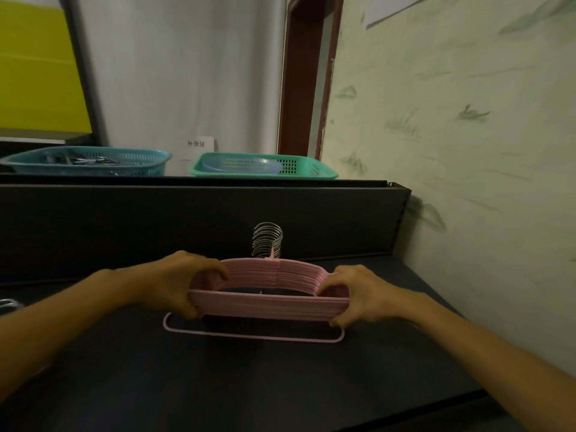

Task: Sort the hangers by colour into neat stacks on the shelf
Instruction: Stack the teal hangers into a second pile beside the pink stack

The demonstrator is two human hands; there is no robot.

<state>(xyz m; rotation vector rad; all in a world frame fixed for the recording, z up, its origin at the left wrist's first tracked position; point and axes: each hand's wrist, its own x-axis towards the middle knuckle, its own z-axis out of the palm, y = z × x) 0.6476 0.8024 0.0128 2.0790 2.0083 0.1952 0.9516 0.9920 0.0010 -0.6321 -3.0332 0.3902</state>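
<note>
A stack of several pink hangers [271,302] is held just above the dark shelf [218,378], their metal hooks [267,241] bunched together and pointing toward the back panel. My left hand [184,282] grips the stack's left end and my right hand [358,296] grips its right end. One more pink hanger [252,333] lies flat on the shelf directly under the stack, its front bar and rounded corners showing.
A dark back panel [187,219] rises behind the shelf. On the ledge above stand a blue basket [87,162] with metal items and a green basket [265,166]. The patterned wall [467,151] closes the right side. A metal hook [7,304] shows at the far left.
</note>
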